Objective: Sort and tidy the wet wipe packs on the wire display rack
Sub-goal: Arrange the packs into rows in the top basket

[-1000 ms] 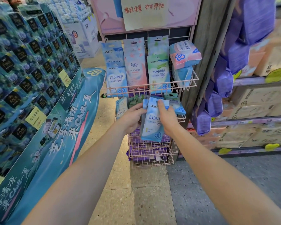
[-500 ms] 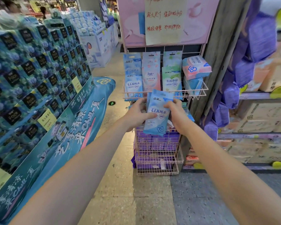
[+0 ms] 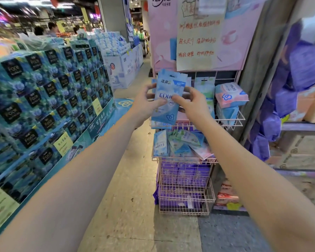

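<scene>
In front of the wire rack's point(image 3: 185, 211) top basket point(image 3: 232, 122), head view: both hands held one blue wipe pack point(image 3: 168, 84) upright, just above the rim. Left hand point(image 3: 146, 104) pinched its left edge, thumb on the front. Right hand point(image 3: 192, 104) gripped the right edge. Middle basket point(image 3: 180, 158) held jumbled, tilted packs point(image 3: 182, 144). Pink pack point(image 3: 229, 94) sat at the top basket's right end.

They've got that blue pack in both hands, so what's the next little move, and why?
Probably lower the blue pack straight down into the left end of the top basket. The left hand and right hand pinch it upright just in front of that spot, and edges of other blue packs show behind it there.
</scene>
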The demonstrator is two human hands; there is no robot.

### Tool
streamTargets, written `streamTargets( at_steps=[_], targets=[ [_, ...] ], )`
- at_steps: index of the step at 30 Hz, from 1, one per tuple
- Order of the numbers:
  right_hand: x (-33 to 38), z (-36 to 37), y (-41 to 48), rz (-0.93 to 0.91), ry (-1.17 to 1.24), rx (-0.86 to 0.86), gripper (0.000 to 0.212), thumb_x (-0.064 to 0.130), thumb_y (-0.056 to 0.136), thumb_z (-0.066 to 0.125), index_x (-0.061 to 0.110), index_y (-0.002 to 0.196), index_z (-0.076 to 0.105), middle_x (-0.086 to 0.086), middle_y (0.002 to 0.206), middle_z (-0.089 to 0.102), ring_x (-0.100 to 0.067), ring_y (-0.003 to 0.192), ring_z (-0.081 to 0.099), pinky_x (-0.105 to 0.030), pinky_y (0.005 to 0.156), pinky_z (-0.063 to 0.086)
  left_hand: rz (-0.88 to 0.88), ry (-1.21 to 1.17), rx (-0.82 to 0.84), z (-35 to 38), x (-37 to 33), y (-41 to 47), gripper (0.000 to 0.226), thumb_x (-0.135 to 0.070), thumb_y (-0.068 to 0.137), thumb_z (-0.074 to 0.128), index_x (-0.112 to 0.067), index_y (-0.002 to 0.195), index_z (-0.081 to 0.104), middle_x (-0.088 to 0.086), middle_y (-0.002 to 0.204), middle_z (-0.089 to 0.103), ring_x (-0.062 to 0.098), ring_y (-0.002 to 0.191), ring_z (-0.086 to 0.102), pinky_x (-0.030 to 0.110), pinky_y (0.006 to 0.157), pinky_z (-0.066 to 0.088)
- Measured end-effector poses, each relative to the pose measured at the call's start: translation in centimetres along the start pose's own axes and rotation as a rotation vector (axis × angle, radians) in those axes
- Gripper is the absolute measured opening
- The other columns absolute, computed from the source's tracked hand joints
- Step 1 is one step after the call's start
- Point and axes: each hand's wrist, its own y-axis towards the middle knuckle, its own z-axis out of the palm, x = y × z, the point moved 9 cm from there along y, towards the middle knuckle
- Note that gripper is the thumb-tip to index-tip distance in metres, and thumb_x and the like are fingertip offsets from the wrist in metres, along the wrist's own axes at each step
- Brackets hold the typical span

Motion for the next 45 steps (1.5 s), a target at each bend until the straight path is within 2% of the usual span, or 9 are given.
streamTargets(
  at_steps=[6,10,14,18,22,27,34,42,45],
  targets=[
    [-1.6,1.5,4.3,0.059,-0.160,0.016,0.025,0.027,0.091,0.071,0.023,0.115,0.067,-0.006,0.105,0.074,-0.024,0.096,0.073,-0.047,0.086,0.061,-0.044,0.173,-0.078,-0.5,1.6,3.6,0.050,-0.010,0.092,0.075,-0.015,0.137,0.054,-0.005,0.101,0.066,0.002,0.083,0.064,0.011,0.057,0.052],
    [-4.5,2.1,5.4,0.165,-0.318,0.054,0.040,0.043,0.090,0.067,0.024,0.126,0.066,-0.006,0.109,0.074,-0.023,0.097,0.072,-0.049,0.090,0.058,-0.121,0.253,-0.106,-0.8,5.4,5.2,0.042,-0.018,0.093,0.074,-0.012,0.132,0.062,0.009,0.115,0.072,0.020,0.094,0.071,0.028,0.080,0.059],
    [-5.4,3.2,5.1,0.247,-0.327,0.202,0.061,0.015,0.089,0.072,0.021,0.146,0.048,-0.004,0.128,0.065,-0.025,0.107,0.069,-0.044,0.096,0.057,-0.156,0.279,-0.119,-1.2,6.8,5.7,0.041,-0.025,0.091,0.076,-0.018,0.129,0.060,0.003,0.113,0.071,0.019,0.096,0.070,0.035,0.081,0.059],
    [-5.7,3.8,5.7,0.252,-0.350,0.263,0.065,0.010,0.091,0.065,0.027,0.150,0.042,-0.005,0.127,0.067,-0.025,0.108,0.068,-0.044,0.097,0.055,-0.162,0.371,-0.129,-1.5,7.3,6.1,0.048,-0.041,0.087,0.076,-0.025,0.129,0.061,-0.003,0.112,0.071,0.017,0.097,0.069,0.038,0.086,0.058],
    [-6.5,4.4,5.8,0.296,-0.263,0.319,0.069,0.002,0.090,0.065,0.031,0.148,0.039,-0.003,0.126,0.066,-0.026,0.111,0.067,-0.043,0.094,0.057,-0.217,0.365,-0.080,-1.2,7.9,5.6,0.041,-0.041,0.087,0.075,-0.032,0.123,0.057,0.000,0.105,0.074,0.021,0.090,0.073,0.044,0.081,0.061],
    [-6.9,3.9,6.3,0.278,-0.203,0.237,0.080,0.000,0.086,0.071,0.028,0.152,0.037,-0.007,0.125,0.069,-0.025,0.101,0.072,-0.048,0.092,0.059,-0.232,0.360,-0.064,-1.6,10.0,6.8,0.049,-0.070,0.060,0.068,-0.056,0.104,0.051,-0.009,0.099,0.076,0.020,0.089,0.075,0.052,0.086,0.060],
    [-6.0,2.4,5.3,0.221,-0.244,0.147,0.071,0.005,0.087,0.073,0.024,0.146,0.038,-0.004,0.118,0.066,-0.016,0.090,0.068,-0.027,0.067,0.055,-0.190,0.321,-0.062,-0.3,9.0,6.4,0.079,-0.070,0.065,0.065,-0.047,0.138,0.046,-0.008,0.123,0.070,0.020,0.108,0.069,0.050,0.096,0.056],
    [-5.7,2.1,5.1,0.153,-0.258,0.094,0.069,0.014,0.083,0.076,0.041,0.134,0.038,-0.008,0.103,0.073,-0.027,0.091,0.073,-0.045,0.077,0.062,-0.050,0.306,-0.056,0.2,6.4,4.6,0.067,-0.050,0.088,0.065,-0.040,0.147,0.035,-0.011,0.127,0.069,0.011,0.112,0.068,0.047,0.100,0.054],
    [-5.4,2.0,5.2,0.130,-0.227,0.084,0.068,0.012,0.085,0.076,0.042,0.132,0.037,-0.010,0.105,0.071,-0.025,0.093,0.072,-0.043,0.079,0.062,-0.030,0.265,-0.082,-0.1,6.0,4.7,0.068,-0.043,0.092,0.067,-0.041,0.150,0.030,-0.010,0.130,0.068,0.010,0.114,0.067,0.043,0.100,0.055]
  ],
)
